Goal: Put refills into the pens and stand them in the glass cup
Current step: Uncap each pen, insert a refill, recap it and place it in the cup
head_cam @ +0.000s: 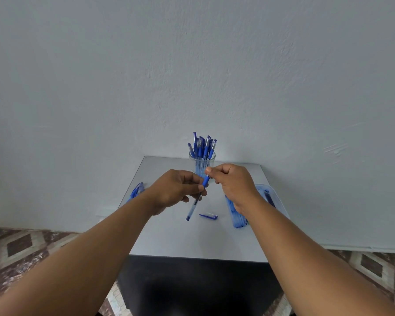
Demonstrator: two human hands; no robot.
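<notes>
My left hand (177, 190) grips a clear pen barrel with a blue grip (197, 197), slanted with its blue end down toward the table. My right hand (232, 182) pinches the pen's top end at the tip. Behind the hands, at the table's far edge, stands a glass cup (202, 161) holding several capped blue pens upright. A loose blue pen cap (209, 216) lies on the white table (192, 240) below the hands.
A clear tray (273, 197) with blue pen parts sits at the right, partly behind my right wrist, with a bundle of clear barrels (237, 216) in front of it. More blue pens (137, 191) lie at the table's left edge. A wall rises right behind the table.
</notes>
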